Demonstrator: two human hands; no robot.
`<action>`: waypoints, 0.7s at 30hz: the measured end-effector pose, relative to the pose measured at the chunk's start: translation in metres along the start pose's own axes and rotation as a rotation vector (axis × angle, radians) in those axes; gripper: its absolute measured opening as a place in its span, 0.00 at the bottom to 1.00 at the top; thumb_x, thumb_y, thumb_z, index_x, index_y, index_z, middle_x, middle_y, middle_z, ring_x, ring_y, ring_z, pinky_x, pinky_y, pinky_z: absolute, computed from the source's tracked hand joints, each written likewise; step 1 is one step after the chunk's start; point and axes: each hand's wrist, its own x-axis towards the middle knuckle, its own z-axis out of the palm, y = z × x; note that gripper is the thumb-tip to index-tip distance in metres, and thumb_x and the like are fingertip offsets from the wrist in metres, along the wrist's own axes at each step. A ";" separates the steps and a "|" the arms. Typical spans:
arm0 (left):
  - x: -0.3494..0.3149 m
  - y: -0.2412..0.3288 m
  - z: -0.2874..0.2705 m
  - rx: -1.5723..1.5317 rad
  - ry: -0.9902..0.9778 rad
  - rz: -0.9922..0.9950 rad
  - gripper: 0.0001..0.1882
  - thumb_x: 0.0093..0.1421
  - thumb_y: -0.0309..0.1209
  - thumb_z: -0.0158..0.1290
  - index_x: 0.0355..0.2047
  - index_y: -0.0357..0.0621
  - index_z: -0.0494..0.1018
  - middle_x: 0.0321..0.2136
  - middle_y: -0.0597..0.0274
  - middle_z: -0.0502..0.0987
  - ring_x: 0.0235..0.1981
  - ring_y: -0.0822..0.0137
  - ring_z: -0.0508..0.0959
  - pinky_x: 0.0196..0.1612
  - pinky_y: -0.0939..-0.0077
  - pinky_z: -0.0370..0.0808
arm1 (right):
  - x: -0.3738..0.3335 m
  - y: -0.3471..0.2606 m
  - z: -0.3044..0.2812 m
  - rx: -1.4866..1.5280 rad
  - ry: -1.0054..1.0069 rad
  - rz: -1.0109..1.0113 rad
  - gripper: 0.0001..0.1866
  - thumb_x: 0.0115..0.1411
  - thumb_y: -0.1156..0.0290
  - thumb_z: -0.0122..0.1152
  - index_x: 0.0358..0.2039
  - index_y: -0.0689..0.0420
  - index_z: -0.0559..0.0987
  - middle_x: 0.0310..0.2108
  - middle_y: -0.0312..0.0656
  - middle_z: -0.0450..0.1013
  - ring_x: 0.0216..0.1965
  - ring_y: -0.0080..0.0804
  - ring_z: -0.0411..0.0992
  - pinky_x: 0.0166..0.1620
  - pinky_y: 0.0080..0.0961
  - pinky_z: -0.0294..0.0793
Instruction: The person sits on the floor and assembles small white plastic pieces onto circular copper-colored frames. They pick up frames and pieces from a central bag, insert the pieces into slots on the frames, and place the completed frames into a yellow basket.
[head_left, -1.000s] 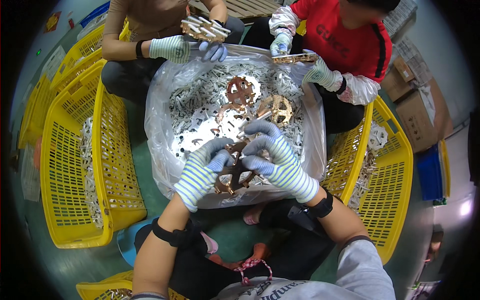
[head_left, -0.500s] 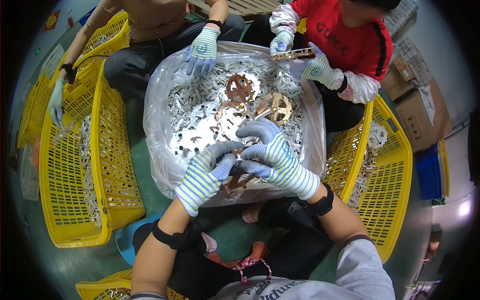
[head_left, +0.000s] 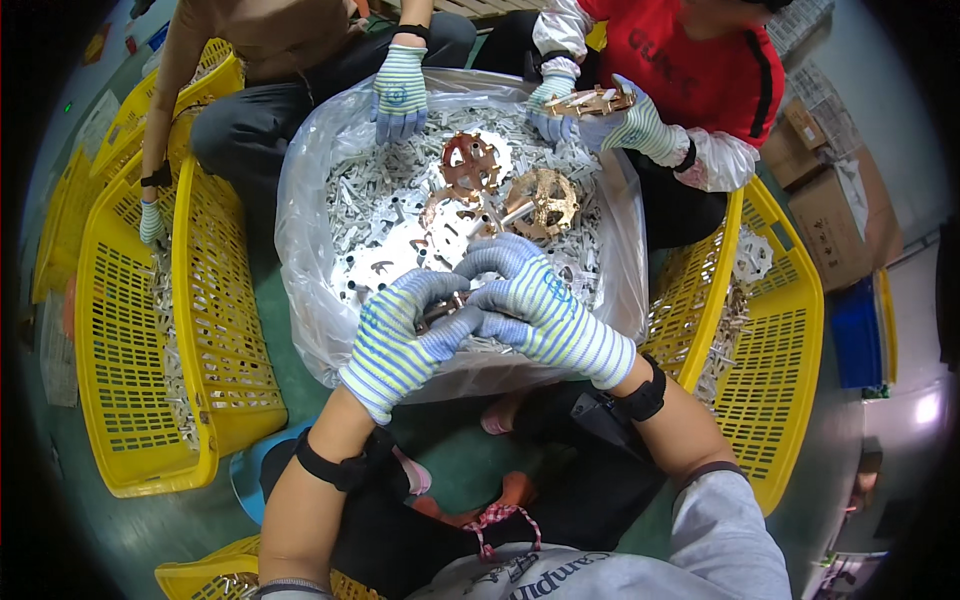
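Observation:
Both my hands, in striped knit gloves, meet over the near edge of a plastic-lined bin [head_left: 310,345]. My left hand [head_left: 405,330] is closed on a copper-coloured metal part [head_left: 440,312], mostly hidden behind the fingers. Pressed against the same part are the curled fingers of my right hand [head_left: 545,310]. Just beyond them lie a reddish copper openwork disc [head_left: 470,165], a golden openwork disc [head_left: 540,203] and shiny silver plates [head_left: 400,240]. Small silver metal pieces [head_left: 350,170] fill the bin around these.
A yellow basket [head_left: 230,310] with metal pieces stands left, another yellow basket [head_left: 770,400] right. Across the bin, one co-worker's gloved hand [head_left: 400,95] hangs over the pieces; another co-worker's gloved hands hold a copper-coloured disc [head_left: 590,101]. Cardboard boxes [head_left: 830,215] stand far right.
The copper part between my hands has tilted and now shows less below my fingers. The co-worker at right has turned their disc, showing pale pieces on it. The left co-worker's hand reaches deeper into a basket.

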 end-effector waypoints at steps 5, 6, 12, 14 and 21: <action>0.009 -0.007 -0.008 -0.022 0.112 -0.069 0.18 0.57 0.35 0.62 0.42 0.35 0.77 0.31 0.57 0.80 0.31 0.73 0.78 0.36 0.77 0.75 | -0.001 0.000 0.013 -0.036 0.274 0.078 0.11 0.58 0.62 0.60 0.36 0.55 0.78 0.45 0.47 0.70 0.50 0.47 0.67 0.53 0.44 0.65; 0.009 -0.008 -0.012 -0.003 0.181 -0.083 0.18 0.57 0.36 0.62 0.42 0.35 0.77 0.30 0.57 0.80 0.31 0.73 0.78 0.35 0.78 0.75 | 0.001 0.000 0.020 0.022 0.352 0.135 0.10 0.59 0.63 0.59 0.36 0.55 0.78 0.46 0.48 0.70 0.50 0.48 0.67 0.52 0.44 0.66; 0.018 -0.038 -0.053 -0.032 0.226 -0.173 0.18 0.57 0.39 0.63 0.39 0.36 0.77 0.30 0.62 0.80 0.32 0.73 0.77 0.37 0.77 0.76 | -0.044 0.072 0.053 -0.035 -0.372 0.473 0.12 0.62 0.62 0.55 0.40 0.56 0.79 0.37 0.49 0.76 0.39 0.48 0.75 0.44 0.40 0.73; 0.019 -0.062 -0.054 0.019 0.043 -0.161 0.19 0.58 0.38 0.62 0.42 0.35 0.78 0.31 0.62 0.80 0.28 0.75 0.76 0.33 0.78 0.74 | -0.060 0.082 0.064 -0.118 -0.692 0.399 0.11 0.60 0.65 0.55 0.40 0.53 0.80 0.36 0.47 0.78 0.40 0.48 0.76 0.44 0.43 0.73; 0.008 -0.068 -0.049 -0.021 -0.132 -0.255 0.23 0.60 0.30 0.56 0.55 0.36 0.70 0.43 0.58 0.78 0.40 0.70 0.77 0.42 0.74 0.76 | -0.081 0.091 0.084 -0.580 -0.927 0.267 0.13 0.57 0.72 0.55 0.42 0.51 0.82 0.36 0.44 0.80 0.43 0.45 0.78 0.45 0.46 0.75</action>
